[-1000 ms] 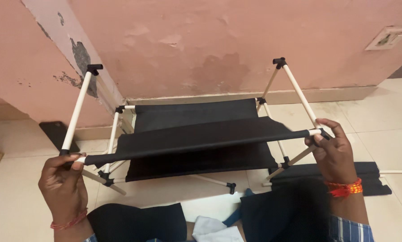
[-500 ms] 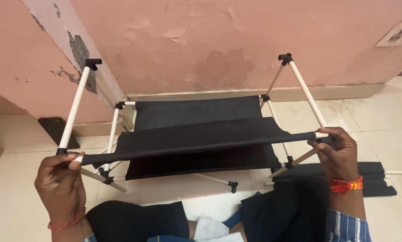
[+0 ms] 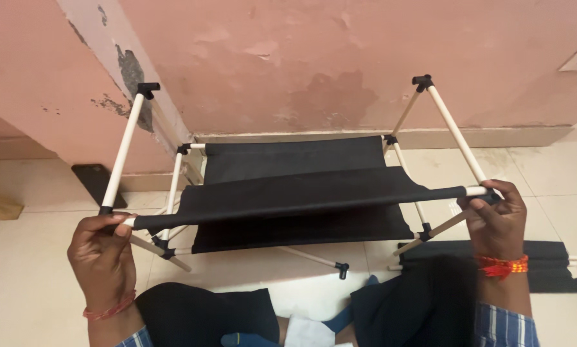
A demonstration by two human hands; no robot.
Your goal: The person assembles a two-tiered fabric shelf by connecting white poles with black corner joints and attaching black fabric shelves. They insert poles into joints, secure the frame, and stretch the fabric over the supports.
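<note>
A person seated on a pale tiled floor (image 3: 38,270) holds a small rack (image 3: 295,193) made of white rods and black fabric shelves, lifted in front of a peeling pink wall (image 3: 288,58). The left hand (image 3: 102,254) is curled around the near left corner of the rack, fingers closed on the black joint where an upright white rod (image 3: 124,151) meets the front bar. The right hand (image 3: 497,218) grips the opposite end of that bar, fingers wrapped over the corner joint where a slanted rod (image 3: 455,135) comes down. Between the two hands stretches the front fabric shelf (image 3: 301,193), sagging slightly; a second black shelf (image 3: 295,154) hangs behind it, closer to the wall. The rack's lower rods and black connectors (image 3: 343,268) hang just above the floor near the person's knees. Both wrists carry red thread bands (image 3: 502,265), and a blue striped sleeve (image 3: 504,324) shows at the right forearm. To the right, beside the right hand, a folded stack of black fabric (image 3: 552,263) lies on the tiles. A dark flat object (image 3: 99,183) leans at the foot of the wall on the left.
</note>
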